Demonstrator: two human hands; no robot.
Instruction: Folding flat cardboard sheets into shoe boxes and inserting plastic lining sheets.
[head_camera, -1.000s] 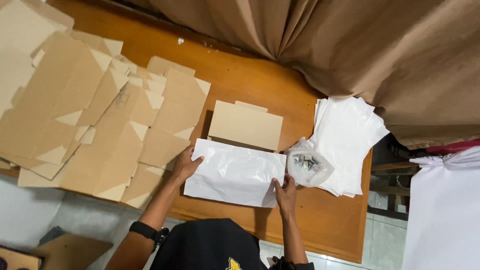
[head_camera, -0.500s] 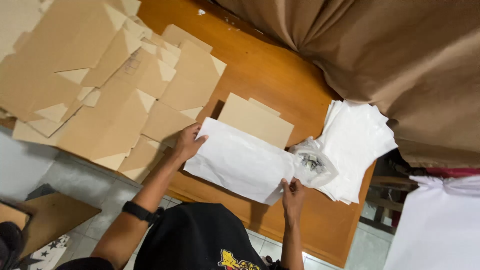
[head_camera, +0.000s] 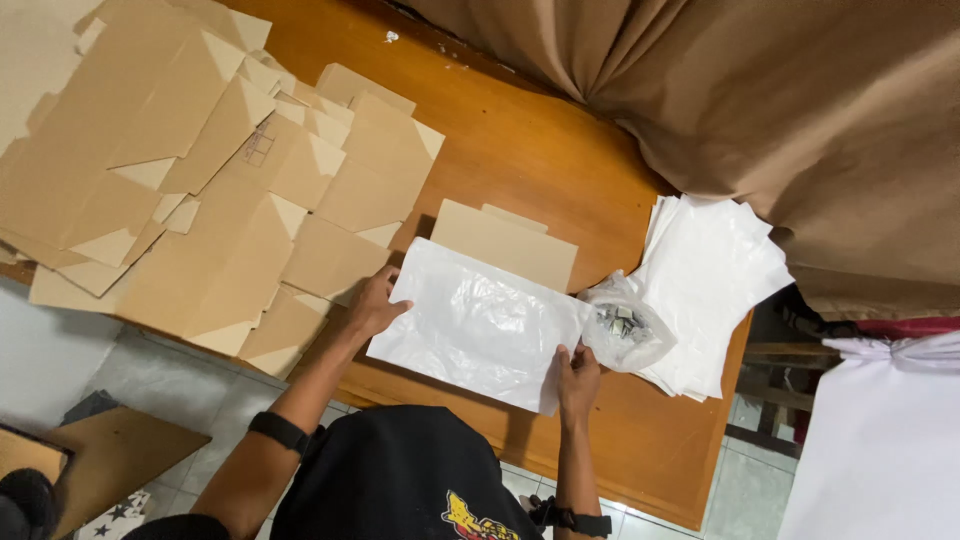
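Note:
A white plastic bag (head_camera: 480, 325) lies flat on the orange wooden table (head_camera: 520, 150), partly over a folded tan cardboard piece (head_camera: 505, 245). My left hand (head_camera: 378, 303) grips the bag's left edge. My right hand (head_camera: 577, 378) pinches the bag's lower right corner. Just right of that hand sits a small clear bag of little metal parts (head_camera: 622, 328), resting against a stack of white plastic bags (head_camera: 710, 285).
A large pile of flat tan cardboard box blanks (head_camera: 190, 170) covers the table's left side. Brown curtain fabric (head_camera: 760, 110) hangs over the far right. White cloth (head_camera: 880, 440) lies at the lower right. A tiled floor (head_camera: 150, 380) shows below the table edge.
The view has shifted and tilted. Both hands stay on the white bag, which now lies a little flatter and more spread out on the table.

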